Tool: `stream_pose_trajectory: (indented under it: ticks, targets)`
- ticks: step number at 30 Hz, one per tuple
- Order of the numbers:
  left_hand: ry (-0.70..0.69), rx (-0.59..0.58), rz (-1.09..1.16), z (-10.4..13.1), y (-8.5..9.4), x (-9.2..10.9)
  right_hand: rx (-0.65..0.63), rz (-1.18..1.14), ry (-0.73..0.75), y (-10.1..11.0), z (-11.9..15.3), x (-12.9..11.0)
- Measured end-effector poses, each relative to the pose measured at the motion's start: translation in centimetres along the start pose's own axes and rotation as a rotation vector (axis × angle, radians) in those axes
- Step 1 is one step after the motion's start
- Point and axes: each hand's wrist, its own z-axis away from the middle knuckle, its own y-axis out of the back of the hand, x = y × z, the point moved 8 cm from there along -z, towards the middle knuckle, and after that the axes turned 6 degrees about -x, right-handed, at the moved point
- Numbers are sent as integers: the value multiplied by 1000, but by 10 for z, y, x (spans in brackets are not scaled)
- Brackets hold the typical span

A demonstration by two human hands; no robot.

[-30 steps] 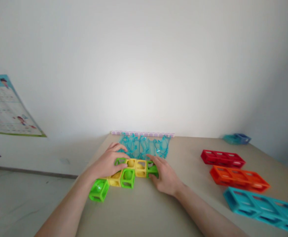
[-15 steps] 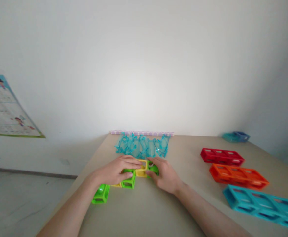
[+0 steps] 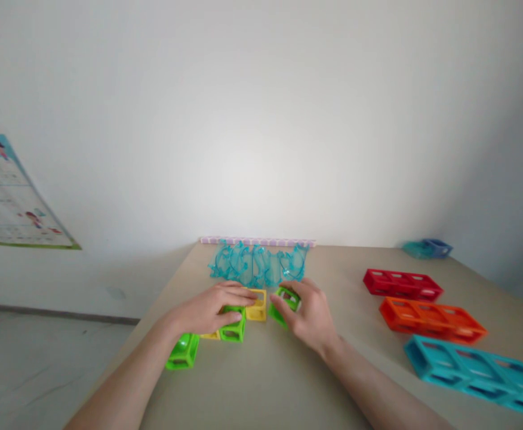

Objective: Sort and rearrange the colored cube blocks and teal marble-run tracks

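Note:
My right hand [image 3: 308,313] grips a green open-sided cube block [image 3: 283,306] between thumb and fingers; the block is tilted, with a gap between it and the yellow cube block [image 3: 257,306] to its left. My left hand [image 3: 217,307] is closed over a second green cube block [image 3: 233,327], thumb on the near side, fingertips reaching onto the yellow block. Another yellow block [image 3: 211,335] shows only partly beneath this hand. At the near left end of the stepped row is one more green block [image 3: 183,351].
Translucent blue curved pieces [image 3: 259,263] lie behind my hands, before a patterned purple strip [image 3: 258,242] along the wall. To the right lie red [image 3: 402,284], orange [image 3: 431,319] and blue [image 3: 476,370] block bars. A dark blue block [image 3: 438,248] sits at the back right corner.
My right hand has pulled its green block rightward, away from the yellow block, and tilted it. The left hand stays in place on the row.

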Motion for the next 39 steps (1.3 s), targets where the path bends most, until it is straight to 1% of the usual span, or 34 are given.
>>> stream_pose_trajectory:
  ticks: [2, 3, 5, 7, 10, 12, 15, 17, 19, 20, 21, 22, 23, 24, 26, 27, 29, 32, 35, 39]
  targets:
    - [9, 63, 30, 3, 3, -3, 45, -121, 31, 4, 4, -3]
    - [11, 108, 53, 4, 6, -4, 39, -203, 37, 2, 6, -3]
    - [-6, 197, 104, 7, 12, -5, -18, -374, 24, -10, 10, -5]
    - [-73, 243, 151, 8, 15, -1, -75, -535, 6, -25, 14, -10]
    - [-187, 247, 199, 5, 14, 9, -98, -743, -7, -42, 16, -22]
    - [-218, 245, 213, 3, 12, 14, -84, -864, -37, -49, 17, -28]
    - [-180, 263, 269, 3, 11, 15, -75, -1005, -106, -57, 21, -29]
    - [-103, 278, 400, 5, 10, 7, -66, -1028, -118, -57, 26, -29]
    - [-43, 331, 605, 9, 12, -5, -5, -952, -105, -51, 32, -28]
    - [-34, 365, 721, 10, 13, -12, 41, -867, -91, -46, 36, -29]
    - [-38, 396, 838, 11, 15, -18, 78, -756, -55, -41, 40, -32]
    - [-50, 409, 952, 11, 15, -24, 85, -629, 17, -38, 42, -41]
    - [-60, 396, 1054, 10, 13, -29, 49, -493, 126, -39, 45, -55]
    - [-60, 363, 1134, 8, 10, -33, -22, -361, 259, -46, 48, -71]
    - [-36, 281, 1207, 5, 2, -39, -204, -134, 501, -69, 57, -101]
    - [-15, 246, 1200, 4, -2, -40, -281, -48, 567, -82, 60, -110]
    - [25, 182, 1125, 4, -9, -39, -363, 67, 587, -102, 61, -118]
    - [70, 123, 983, 5, -12, -32, -412, 134, 537, -120, 56, -120]
    - [97, 110, 924, 5, -12, -26, -431, 151, 486, -127, 51, -118]
    - [114, 128, 879, 4, -13, -24, -440, 133, 430, -128, 44, -111]
